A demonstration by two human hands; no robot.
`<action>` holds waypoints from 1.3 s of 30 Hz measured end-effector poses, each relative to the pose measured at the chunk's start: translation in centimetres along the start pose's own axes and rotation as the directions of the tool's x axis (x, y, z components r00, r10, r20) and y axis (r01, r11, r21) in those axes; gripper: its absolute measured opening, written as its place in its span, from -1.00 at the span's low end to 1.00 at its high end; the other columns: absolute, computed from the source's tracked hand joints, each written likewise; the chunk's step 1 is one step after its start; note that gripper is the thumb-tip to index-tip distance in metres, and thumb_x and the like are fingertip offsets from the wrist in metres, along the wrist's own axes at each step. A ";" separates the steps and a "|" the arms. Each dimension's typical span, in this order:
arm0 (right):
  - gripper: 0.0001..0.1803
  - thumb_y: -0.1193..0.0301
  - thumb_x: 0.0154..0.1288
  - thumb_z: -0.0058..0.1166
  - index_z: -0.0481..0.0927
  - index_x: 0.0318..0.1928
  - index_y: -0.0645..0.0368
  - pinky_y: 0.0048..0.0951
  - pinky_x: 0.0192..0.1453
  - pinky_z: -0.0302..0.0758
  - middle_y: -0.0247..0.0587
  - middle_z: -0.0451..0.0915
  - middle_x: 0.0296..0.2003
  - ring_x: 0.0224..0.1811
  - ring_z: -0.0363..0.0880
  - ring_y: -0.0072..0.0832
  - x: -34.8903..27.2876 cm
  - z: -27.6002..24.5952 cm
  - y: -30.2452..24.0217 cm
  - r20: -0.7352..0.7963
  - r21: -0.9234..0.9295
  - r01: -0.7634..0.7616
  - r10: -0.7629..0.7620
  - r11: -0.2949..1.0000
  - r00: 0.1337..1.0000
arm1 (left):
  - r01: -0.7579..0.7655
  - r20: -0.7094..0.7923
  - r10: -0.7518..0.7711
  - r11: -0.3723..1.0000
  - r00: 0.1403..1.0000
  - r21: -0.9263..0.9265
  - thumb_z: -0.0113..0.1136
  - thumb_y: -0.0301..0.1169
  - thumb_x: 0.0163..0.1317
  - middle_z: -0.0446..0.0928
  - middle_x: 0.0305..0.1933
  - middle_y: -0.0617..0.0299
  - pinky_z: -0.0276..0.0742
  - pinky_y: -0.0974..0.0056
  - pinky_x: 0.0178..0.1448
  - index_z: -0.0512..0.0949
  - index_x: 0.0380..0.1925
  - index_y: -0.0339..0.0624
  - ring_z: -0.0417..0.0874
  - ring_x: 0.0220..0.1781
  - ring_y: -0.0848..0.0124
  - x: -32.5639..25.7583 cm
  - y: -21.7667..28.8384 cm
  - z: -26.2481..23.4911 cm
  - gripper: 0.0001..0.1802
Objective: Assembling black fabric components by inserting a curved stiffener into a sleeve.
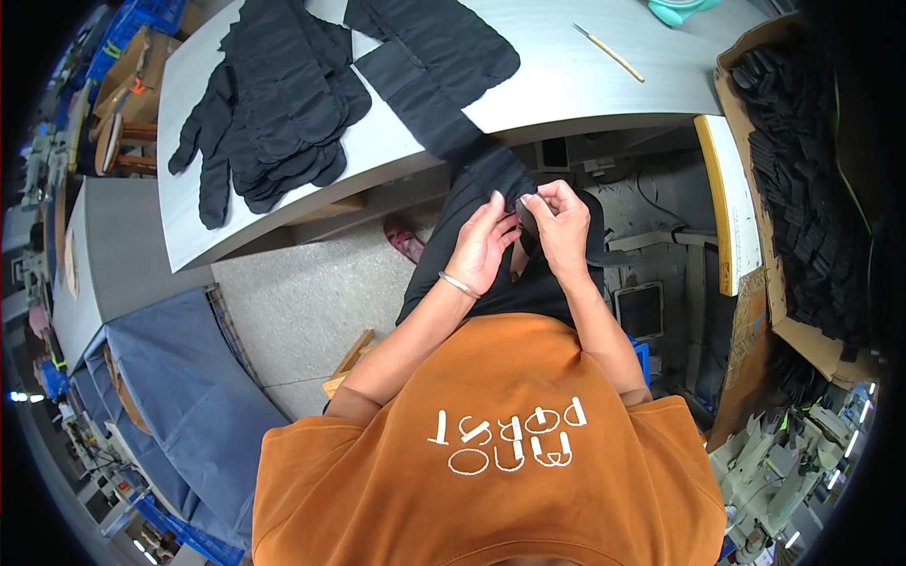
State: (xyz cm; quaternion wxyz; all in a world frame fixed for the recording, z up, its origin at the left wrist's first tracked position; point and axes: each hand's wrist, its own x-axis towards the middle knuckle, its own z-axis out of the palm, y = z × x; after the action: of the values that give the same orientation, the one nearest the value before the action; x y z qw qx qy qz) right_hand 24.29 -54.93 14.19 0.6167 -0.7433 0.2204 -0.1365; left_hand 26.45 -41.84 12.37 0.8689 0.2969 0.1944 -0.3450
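A long black fabric piece (429, 113) runs from the table over its near edge and down to my hands above my lap. My left hand (483, 247), with a bangle at the wrist, pinches its lower end between thumb and fingers. Close beside it, my right hand (563, 226) is closed on the same end, thumb against the bent forefinger. A dark strip (604, 257) shows past my right hand; whether it joins the fabric I cannot tell. On the table's left lies a pile of black padded fabric pieces (293, 94), and another black piece (458, 57) lies at the back middle.
An awl-like tool with a light handle (613, 55) lies on the pale table (557, 94), near a teal object (678, 9). At the right stands a cardboard box (755, 198) full of black pieces. Blue cloth (189, 368) covers something at the left.
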 end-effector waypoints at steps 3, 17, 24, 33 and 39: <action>-0.86 0.56 0.20 0.28 0.56 -0.31 0.34 -0.58 -0.24 0.52 -0.28 0.68 -0.43 -0.33 0.59 -0.70 -1.0 -0.1 0.3 0.057 0.033 -0.016 0.014 0.999 0.998 | 0.138 0.141 -0.119 0.981 0.983 -0.139 0.18 -0.04 0.40 0.56 0.01 0.19 0.46 0.29 0.24 0.52 0.05 -0.16 0.56 0.10 0.36 1.2 0.6 0.0 -0.55; -0.74 0.48 0.23 0.24 0.62 -0.08 0.28 -0.43 -0.18 0.53 -0.20 0.59 -0.34 -0.32 0.56 -0.46 -1.8 1.0 3.3 -0.047 -0.269 0.087 -0.103 0.959 0.994 | -0.043 0.065 0.028 0.967 0.997 0.253 0.32 -0.32 0.32 0.70 -0.18 0.23 0.54 0.34 -0.03 0.67 -0.14 -0.24 0.69 -0.16 0.49 2.9 -1.1 -1.9 -0.76; -0.72 0.47 0.23 0.25 0.64 -0.06 0.30 -0.44 -0.14 0.58 -0.08 0.69 -0.20 -0.29 0.67 -0.44 -0.6 0.8 2.9 -0.021 -0.197 0.004 -0.008 0.980 1.000 | -0.022 -0.038 0.040 0.926 0.998 0.377 0.37 -0.31 0.28 0.61 -0.48 0.41 0.34 0.45 -0.39 0.69 -0.44 -0.18 0.51 -0.49 0.67 1.6 0.2 1.3 -0.80; -0.88 0.54 0.12 0.25 0.63 -0.34 0.35 -0.44 -0.05 0.54 -0.14 0.69 -0.08 -0.15 0.66 -0.40 -0.6 0.7 1.6 -0.078 -0.119 0.088 -0.097 0.989 0.992 | -0.091 -0.067 0.098 0.990 0.993 0.103 0.17 -0.07 0.42 0.62 -0.31 0.27 0.51 0.39 -0.16 0.53 -0.41 -0.19 0.62 -0.29 0.51 1.0 -0.6 1.4 -0.60; -0.87 0.53 0.16 0.22 0.57 -0.37 0.37 -0.40 0.01 0.53 -0.05 0.64 -0.02 -0.10 0.63 -0.33 -0.8 1.4 1.7 -0.077 0.087 -0.027 0.033 0.996 0.996 | -0.065 -0.037 0.065 0.998 0.997 -0.009 0.21 -0.10 0.40 0.64 -0.14 0.21 0.53 0.28 0.06 0.56 -0.20 -0.18 0.66 -0.10 0.41 1.3 -0.4 0.6 -0.66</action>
State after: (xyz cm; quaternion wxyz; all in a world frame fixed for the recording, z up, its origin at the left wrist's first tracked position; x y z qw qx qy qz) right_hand 24.00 -53.52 12.33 0.6407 -0.7069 0.2496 -0.1657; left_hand 27.14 -43.13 11.94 0.8775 0.3050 0.2024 -0.3100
